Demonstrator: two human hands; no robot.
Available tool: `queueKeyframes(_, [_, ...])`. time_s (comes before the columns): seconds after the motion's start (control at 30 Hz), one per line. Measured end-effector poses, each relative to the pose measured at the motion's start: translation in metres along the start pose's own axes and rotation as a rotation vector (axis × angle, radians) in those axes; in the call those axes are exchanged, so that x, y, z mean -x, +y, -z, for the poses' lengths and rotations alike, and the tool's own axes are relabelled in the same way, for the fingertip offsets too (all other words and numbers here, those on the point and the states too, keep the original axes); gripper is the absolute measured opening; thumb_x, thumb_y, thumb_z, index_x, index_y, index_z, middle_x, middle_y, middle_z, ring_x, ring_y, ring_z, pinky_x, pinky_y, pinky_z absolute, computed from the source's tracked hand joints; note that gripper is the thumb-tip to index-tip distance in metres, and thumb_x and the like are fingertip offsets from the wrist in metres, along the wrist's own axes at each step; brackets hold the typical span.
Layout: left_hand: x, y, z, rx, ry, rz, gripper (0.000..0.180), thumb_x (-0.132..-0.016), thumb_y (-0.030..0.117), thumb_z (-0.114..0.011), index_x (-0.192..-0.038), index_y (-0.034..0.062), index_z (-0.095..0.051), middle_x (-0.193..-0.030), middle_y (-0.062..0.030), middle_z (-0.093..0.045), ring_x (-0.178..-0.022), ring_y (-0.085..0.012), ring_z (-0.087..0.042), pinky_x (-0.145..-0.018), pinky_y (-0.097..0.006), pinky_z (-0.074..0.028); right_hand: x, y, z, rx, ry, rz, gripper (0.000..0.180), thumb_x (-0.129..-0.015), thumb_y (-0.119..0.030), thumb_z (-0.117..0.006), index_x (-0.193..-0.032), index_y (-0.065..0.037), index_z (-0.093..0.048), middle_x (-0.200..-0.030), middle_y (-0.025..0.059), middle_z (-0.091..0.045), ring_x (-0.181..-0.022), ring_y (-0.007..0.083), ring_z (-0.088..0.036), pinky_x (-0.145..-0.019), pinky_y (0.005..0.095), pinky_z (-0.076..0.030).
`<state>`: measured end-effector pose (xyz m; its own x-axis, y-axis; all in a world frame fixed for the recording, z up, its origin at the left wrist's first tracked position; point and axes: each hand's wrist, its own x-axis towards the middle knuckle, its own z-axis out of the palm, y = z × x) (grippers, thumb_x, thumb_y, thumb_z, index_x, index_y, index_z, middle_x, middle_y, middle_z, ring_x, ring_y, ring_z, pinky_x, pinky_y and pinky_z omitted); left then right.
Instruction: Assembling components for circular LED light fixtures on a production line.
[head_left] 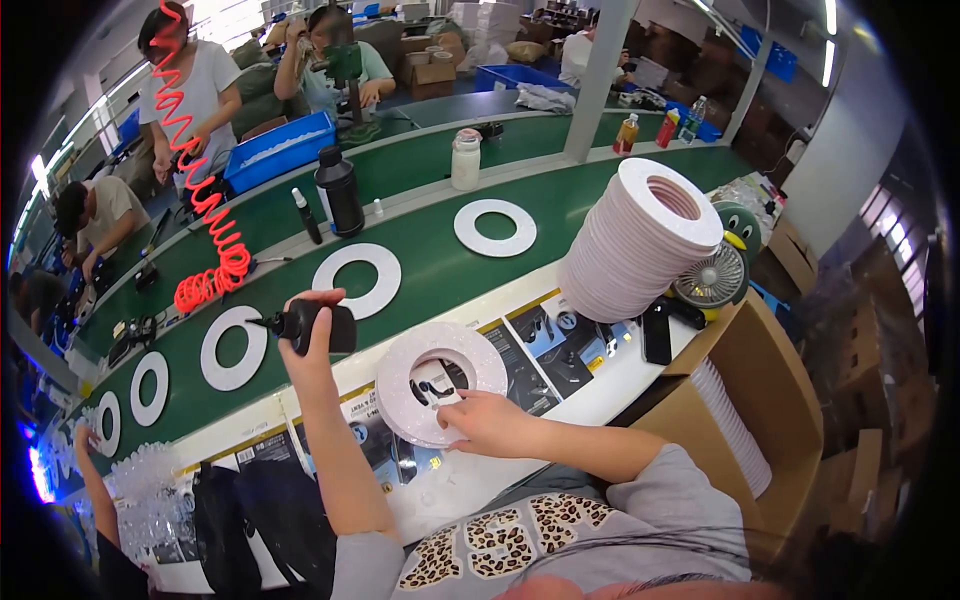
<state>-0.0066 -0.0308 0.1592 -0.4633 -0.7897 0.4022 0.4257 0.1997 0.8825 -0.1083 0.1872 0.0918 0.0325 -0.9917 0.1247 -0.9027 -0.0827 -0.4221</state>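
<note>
My left hand [310, 340] is wrapped round a small black squeeze bottle [340, 328], raised above the bench with its pointed nozzle toward the left. A short stack of flat white rings [398, 385] lies on the printed sheets in front of me. At the stack's near right side, my right hand [490, 424] grips the rim of a white ring, fingertips by the centre hole. Beyond them, more white rings lie singly in a row on the green conveyor belt, one ring [372, 281] just past the bottle and another ring [495, 228] farther right.
A tall ring stack [640, 240] stands at the right, beside a small fan [712, 278] and a phone [657, 332]. An open carton [770, 400] holds more rings. A red coiled hose [215, 270] hangs at left. Several people work across the belt; another arm reaches in far left.
</note>
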Motion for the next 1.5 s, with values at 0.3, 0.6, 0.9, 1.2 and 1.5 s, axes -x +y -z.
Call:
queueKeyframes(0.3, [-0.001, 0.011, 0.008, 0.056, -0.007, 0.012, 0.02, -0.082, 0.007, -0.057, -0.101, 0.0017, -0.053, -0.098, -0.0115, -0.063, -0.093, -0.0179, -0.058, -0.086, -0.03, -0.044, -0.115, 0.189, 0.087, 0.159, 0.405, -0.483, 0.039, -0.073, -0.022, -0.07, -0.098, -0.006, -0.046, -0.084, 0.0234, -0.062, -0.082, 0.0393, -0.061, -0.07, 0.0468, -0.048])
queueKeyframes(0.6, [-0.01, -0.003, 0.009, 0.017, 0.013, 0.025, 0.022, -0.083, 0.009, -0.056, -0.102, 0.0003, -0.051, -0.097, -0.014, -0.062, -0.094, -0.0216, -0.059, -0.088, -0.032, -0.044, -0.106, 0.359, 0.166, 0.628, 0.376, -1.371, 0.069, -0.069, -0.033, -0.076, -0.127, -0.016, -0.043, -0.133, 0.0166, -0.044, -0.125, 0.0421, -0.037, -0.092, 0.0632, -0.034])
queueKeyframes(0.9, [-0.012, -0.017, -0.004, -0.039, -0.025, 0.046, 0.021, -0.083, 0.007, -0.056, -0.102, -0.0001, -0.053, -0.099, -0.0141, -0.063, -0.094, -0.0205, -0.059, -0.088, -0.032, -0.044, -0.13, 0.219, 0.091, -0.249, 0.707, -0.414, 0.035, -0.082, -0.013, -0.06, -0.116, -0.008, -0.051, -0.113, 0.0128, -0.057, -0.1, 0.0242, -0.059, -0.085, 0.0341, -0.047])
queueKeyframes(1.2, [0.011, -0.045, -0.055, 0.024, -0.234, 0.017, 0.037, -0.084, 0.025, -0.054, -0.113, 0.0015, -0.058, -0.135, -0.0163, -0.044, -0.137, -0.0318, -0.022, -0.11, -0.043, -0.015, -0.062, 0.057, 0.015, -1.708, 0.241, -0.06, 0.061, -0.089, -0.023, -0.06, -0.137, -0.005, -0.028, -0.128, 0.0115, -0.045, -0.114, 0.022, -0.052, -0.094, 0.0364, -0.046])
queueKeyframes(1.5, [-0.006, -0.057, -0.018, -0.454, -0.687, 0.176, 0.065, -0.075, 0.025, -0.073, -0.131, 0.0032, -0.047, -0.126, -0.0069, -0.054, -0.101, -0.0153, -0.053, -0.092, -0.029, -0.041, -0.053, 0.064, 0.025, -1.796, 0.993, -0.132, 0.031, -0.087, -0.014, -0.062, -0.115, -0.011, -0.049, -0.112, 0.0008, -0.056, -0.098, 0.0126, -0.053, -0.086, 0.0342, -0.042])
